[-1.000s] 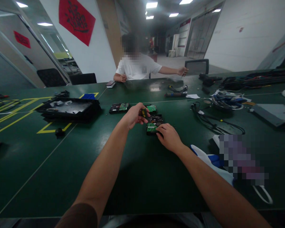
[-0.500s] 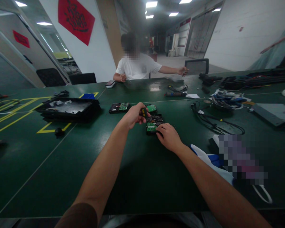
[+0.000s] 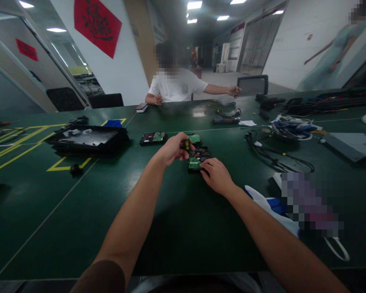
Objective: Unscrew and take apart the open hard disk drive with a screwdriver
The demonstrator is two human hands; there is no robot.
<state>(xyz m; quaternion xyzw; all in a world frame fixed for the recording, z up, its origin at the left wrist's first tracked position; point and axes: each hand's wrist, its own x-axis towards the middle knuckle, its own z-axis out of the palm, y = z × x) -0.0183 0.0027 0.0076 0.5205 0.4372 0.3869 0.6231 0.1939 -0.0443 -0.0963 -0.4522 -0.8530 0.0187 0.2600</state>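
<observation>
My left hand [image 3: 176,147] is closed round a screwdriver [image 3: 187,144] with a black and yellow handle. Its tip, hidden from me, points toward a hard drive [image 3: 195,164] lying flat on the table, green circuit board facing up. At the drive's right edge, the fingers of my right hand [image 3: 217,176] grip the casing. Just behind, partly covered by my left hand, is a second hard drive [image 3: 195,139]. A third hard drive [image 3: 153,138] lies to the left, also board side up.
A black tray-like casing [image 3: 88,138] stands at the left, near a small black round object [image 3: 75,170]. On the right lie black cables [image 3: 274,156], a grey metal box [image 3: 354,144] and a white-blue glove [image 3: 271,207]. Across the table [image 3: 64,228] sits a person [image 3: 177,85].
The screwdriver handle has turned slightly in my left hand, showing more yellow. My right hand and the drive stay put. At the far right, a walking person has come further into view.
</observation>
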